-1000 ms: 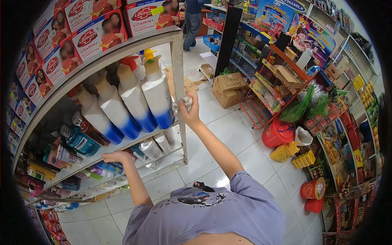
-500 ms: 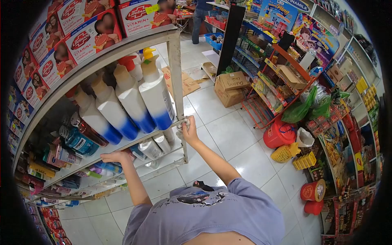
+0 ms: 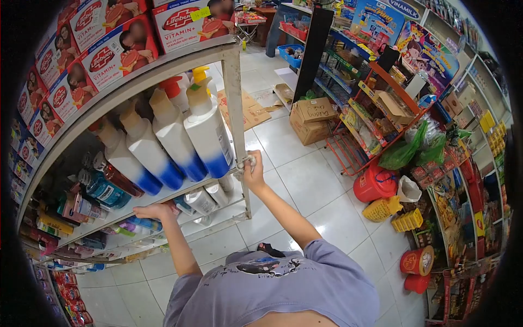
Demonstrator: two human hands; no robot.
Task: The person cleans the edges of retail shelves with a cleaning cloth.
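Observation:
My right hand is closed on a crumpled grey-white cloth against the metal corner post of the shelf. My left hand lies along the front edge of the shelf board, fingers stretched out and thumb side partly hidden. Between and behind my hands stand several large white and blue pump bottles on that shelf. Left of them are a blue Listerine bottle and a dark red bottle. White bottles sit on the lower level.
Red Lifebuoy boxes are stacked on the shelf top. On the tiled floor stand a cardboard box, a red wire rack, a red bucket and a yellow bag. Stocked shelves line the right side.
The view has shifted slightly. My right hand stays at the post with the cloth, turned a little, and my left hand keeps its place. A person's legs in the background have moved right.

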